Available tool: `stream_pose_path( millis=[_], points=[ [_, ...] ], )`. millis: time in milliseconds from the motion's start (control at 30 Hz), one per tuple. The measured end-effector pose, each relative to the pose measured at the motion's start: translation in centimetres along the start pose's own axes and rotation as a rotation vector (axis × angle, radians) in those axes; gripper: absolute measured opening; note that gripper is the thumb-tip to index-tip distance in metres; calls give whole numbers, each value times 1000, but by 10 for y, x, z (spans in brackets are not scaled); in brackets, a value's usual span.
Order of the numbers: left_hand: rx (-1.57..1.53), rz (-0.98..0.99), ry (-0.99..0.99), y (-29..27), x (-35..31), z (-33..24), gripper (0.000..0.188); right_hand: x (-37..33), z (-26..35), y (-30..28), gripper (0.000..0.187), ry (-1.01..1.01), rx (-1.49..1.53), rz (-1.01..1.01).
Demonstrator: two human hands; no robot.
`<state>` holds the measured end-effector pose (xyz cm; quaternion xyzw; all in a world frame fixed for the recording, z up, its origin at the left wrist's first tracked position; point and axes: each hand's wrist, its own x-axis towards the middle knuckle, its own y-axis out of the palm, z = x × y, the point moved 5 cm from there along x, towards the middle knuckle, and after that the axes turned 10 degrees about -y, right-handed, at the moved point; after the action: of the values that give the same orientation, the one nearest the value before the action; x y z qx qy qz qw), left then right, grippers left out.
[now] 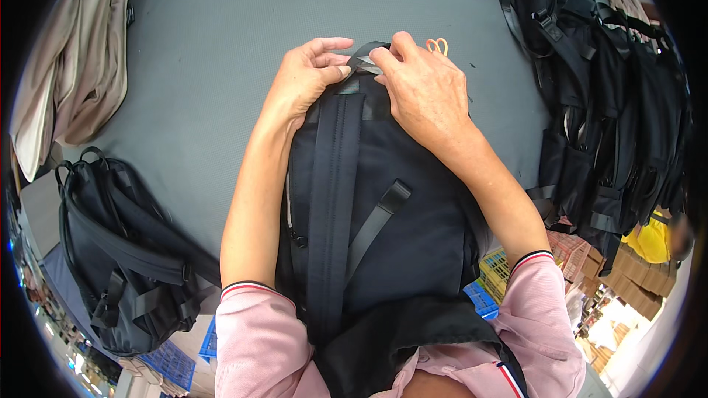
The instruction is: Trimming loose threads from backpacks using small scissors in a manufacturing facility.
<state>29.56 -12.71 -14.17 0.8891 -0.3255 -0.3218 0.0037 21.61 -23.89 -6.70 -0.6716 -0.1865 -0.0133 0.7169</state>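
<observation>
A black backpack (pixel 420 221) lies in front of me on the grey table, its padded shoulder strap (pixel 335 199) running lengthwise over it. At its far end is a black webbing loop (pixel 363 50). My left hand (pixel 310 74) pinches the left side of this loop between thumb and fingers. On the loop's right side my right hand (pixel 424 81) is closed, fingertips bent against the webbing. Orange scissor-like handles (pixel 437 46) show just past my right knuckles; whether that hand holds them is hidden. A narrow webbing strap with an end tab (pixel 380 217) slants across the backpack.
Several black backpacks (pixel 590 96) are piled along the table's right side. Another black backpack (pixel 125 243) lies at the left edge, below draped beige fabric (pixel 81 59). Blue crates (pixel 169 363) and a yellow crate (pixel 494 273) stand lower down, beyond the grey table (pixel 221 22).
</observation>
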Motion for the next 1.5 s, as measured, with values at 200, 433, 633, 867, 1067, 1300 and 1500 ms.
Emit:
stream_pose_path(
  millis=[200, 433, 633, 867, 1067, 1300, 1500],
  points=[
    [-39, 4, -19, -2, 2, 2, 40, 0, 1, -3, 20, 6, 31, -30],
    [-44, 21, -16, -4, 3, 5, 41, 2, 1, 1, 21, 36, 68, 10],
    [-74, 57, -15, -5, 2, 4, 43, -8, -13, 22, 21, 256, 353, -28],
    [-79, 61, -24, -5, 2, 3, 45, -11, -37, 26, 24, 515, 901, -25],
    [-86, 67, -38, -6, 0, 3, 44, 0, -11, 2, 16, 212, 332, 156],
    [-67, 58, -15, -5, 2, 4, 44, 8, 0, -1, 15, -53, 81, 53],
    [-87, 61, -19, -6, 3, 6, 43, 2, 3, -3, 14, -102, 60, 12]
  ],
)
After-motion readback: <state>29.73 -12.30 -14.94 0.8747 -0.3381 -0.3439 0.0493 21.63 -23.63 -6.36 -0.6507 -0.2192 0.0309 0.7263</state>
